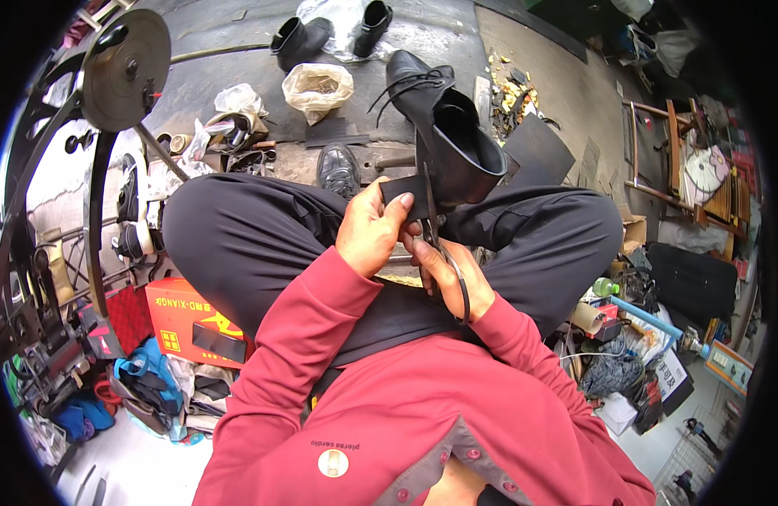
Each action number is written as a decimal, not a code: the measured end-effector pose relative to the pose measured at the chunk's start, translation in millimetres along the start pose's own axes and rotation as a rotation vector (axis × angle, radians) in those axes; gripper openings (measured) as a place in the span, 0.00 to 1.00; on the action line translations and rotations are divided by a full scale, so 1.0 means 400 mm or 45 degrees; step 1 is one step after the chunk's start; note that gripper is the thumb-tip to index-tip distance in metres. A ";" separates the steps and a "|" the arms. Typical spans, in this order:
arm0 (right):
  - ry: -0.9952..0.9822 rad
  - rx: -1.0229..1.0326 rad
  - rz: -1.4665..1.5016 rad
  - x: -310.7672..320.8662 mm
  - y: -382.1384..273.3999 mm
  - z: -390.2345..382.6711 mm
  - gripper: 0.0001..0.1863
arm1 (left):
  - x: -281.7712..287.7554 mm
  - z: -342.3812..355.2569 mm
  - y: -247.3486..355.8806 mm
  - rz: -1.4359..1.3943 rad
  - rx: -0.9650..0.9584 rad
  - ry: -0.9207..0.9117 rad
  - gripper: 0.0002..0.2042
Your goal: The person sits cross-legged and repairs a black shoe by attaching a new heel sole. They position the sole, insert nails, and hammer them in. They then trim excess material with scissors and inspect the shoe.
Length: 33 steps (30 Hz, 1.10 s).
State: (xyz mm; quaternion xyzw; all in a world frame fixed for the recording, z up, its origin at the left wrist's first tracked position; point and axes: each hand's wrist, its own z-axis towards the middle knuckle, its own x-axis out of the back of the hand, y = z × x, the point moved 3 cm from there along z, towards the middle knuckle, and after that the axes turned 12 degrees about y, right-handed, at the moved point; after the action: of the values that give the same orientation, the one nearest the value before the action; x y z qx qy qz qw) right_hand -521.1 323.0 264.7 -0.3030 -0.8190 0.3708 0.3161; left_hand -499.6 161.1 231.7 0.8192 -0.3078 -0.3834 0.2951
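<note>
My left hand (365, 236) is closed, pinching a small flat black piece (415, 191) of sheet material, perhaps rubber or leather, between thumb and fingers. Wrapped round the handles of dark metal scissors (431, 221), my right hand (453, 274) is closed too. The blades point away from me and lie along the right edge of the black piece; whether they bite into it I cannot tell. Just beyond both hands a black lace-up boot (439, 118) stands with its opening toward me, laces loose. What supports the boot is hidden.
A machine with a round wheel (127, 69) rises at the left. Ahead stand a white bag-lined container (318, 91) and a pair of black boots (300, 42). A red-orange box (174, 312) lies left of my knee. Scraps (517, 94) and a wooden chair (671, 160) are at right.
</note>
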 end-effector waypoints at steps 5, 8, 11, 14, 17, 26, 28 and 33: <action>0.092 0.028 -0.017 -0.004 -0.008 -0.013 0.27 | 0.004 -0.003 -0.001 0.016 0.017 -0.003 0.06; 0.122 0.002 0.011 -0.008 -0.008 -0.020 0.25 | 0.008 -0.003 -0.008 0.005 0.017 -0.019 0.06; 0.116 -0.126 -0.041 -0.013 0.000 -0.026 0.23 | 0.009 -0.003 -0.014 0.025 0.008 -0.001 0.06; 0.181 -0.025 0.046 -0.014 -0.009 -0.031 0.23 | 0.008 -0.004 -0.010 0.031 0.025 -0.028 0.07; 0.174 -0.065 0.005 -0.008 -0.011 -0.037 0.24 | 0.008 -0.010 0.006 0.078 0.033 -0.094 0.07; 0.134 -0.035 -0.004 0.007 -0.031 -0.025 0.36 | -0.004 -0.027 0.020 0.238 0.019 -0.037 0.06; 0.138 -0.018 -0.002 0.007 -0.041 -0.025 0.38 | -0.003 -0.027 0.023 0.233 0.003 -0.059 0.06; 0.137 0.085 0.038 0.010 -0.047 -0.048 0.28 | -0.001 -0.034 0.014 0.159 -0.007 -0.037 0.09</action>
State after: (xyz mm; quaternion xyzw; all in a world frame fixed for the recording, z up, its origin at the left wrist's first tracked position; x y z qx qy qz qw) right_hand -514.3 323.7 291.1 -0.3238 -0.7835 0.3858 0.3640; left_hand -490.3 161.2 243.0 0.7920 -0.3616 -0.3769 0.3161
